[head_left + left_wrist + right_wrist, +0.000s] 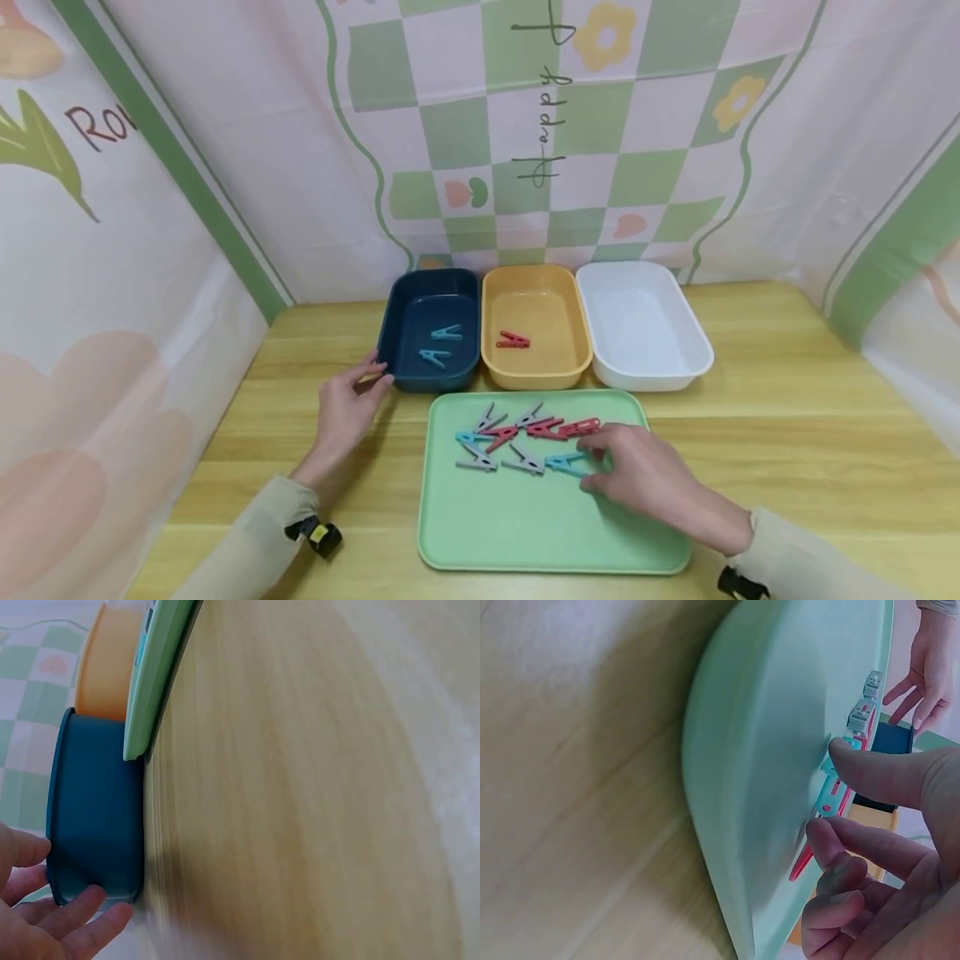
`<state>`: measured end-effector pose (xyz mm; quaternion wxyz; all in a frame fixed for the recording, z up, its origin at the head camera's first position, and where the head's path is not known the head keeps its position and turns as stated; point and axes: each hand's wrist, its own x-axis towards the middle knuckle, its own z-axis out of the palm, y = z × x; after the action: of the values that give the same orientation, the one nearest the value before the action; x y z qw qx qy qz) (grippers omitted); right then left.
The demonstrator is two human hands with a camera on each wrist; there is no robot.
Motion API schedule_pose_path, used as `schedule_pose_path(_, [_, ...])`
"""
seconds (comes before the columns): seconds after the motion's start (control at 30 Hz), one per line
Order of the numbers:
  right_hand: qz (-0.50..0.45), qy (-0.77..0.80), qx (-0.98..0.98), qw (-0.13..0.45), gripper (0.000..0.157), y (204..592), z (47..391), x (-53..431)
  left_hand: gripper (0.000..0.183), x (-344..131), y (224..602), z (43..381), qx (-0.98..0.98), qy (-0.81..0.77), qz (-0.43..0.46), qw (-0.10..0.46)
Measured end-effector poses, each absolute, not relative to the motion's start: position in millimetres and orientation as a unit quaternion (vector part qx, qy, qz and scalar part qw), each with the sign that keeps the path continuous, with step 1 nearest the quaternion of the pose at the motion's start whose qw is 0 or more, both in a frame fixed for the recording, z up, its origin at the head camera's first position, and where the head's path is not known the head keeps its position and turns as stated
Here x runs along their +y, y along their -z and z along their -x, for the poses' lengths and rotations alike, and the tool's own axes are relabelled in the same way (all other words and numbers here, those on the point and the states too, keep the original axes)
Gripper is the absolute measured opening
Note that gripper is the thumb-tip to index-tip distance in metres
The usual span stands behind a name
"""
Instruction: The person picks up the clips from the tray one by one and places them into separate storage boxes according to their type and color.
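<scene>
My left hand rests its fingertips against the near left corner of the dark blue bin, which holds two blue clothespins. Over the right part of the green tray, my right hand has thumb and forefinger at the two leg ends of a blue clothespin, pinching it; the clothespin lies on the tray. Just left of it is a grey clothespin. Red clothespins, more grey ones and another blue clothespin lie grouped in the tray's upper half.
A yellow bin with one red clothespin stands in the middle of the row. To its right is a white bin with nothing in it. The wooden table meets a patterned cloth behind the bins.
</scene>
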<state>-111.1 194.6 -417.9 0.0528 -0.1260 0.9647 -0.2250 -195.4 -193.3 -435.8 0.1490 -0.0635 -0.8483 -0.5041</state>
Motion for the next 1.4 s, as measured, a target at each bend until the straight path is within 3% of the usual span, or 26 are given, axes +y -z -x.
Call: schedule_pose_path(1.4, [0.095,0.337,0.933,0.078,0.035,413,107,209,0.025,-195,439,197,-0.841,0.514,0.066,0.152])
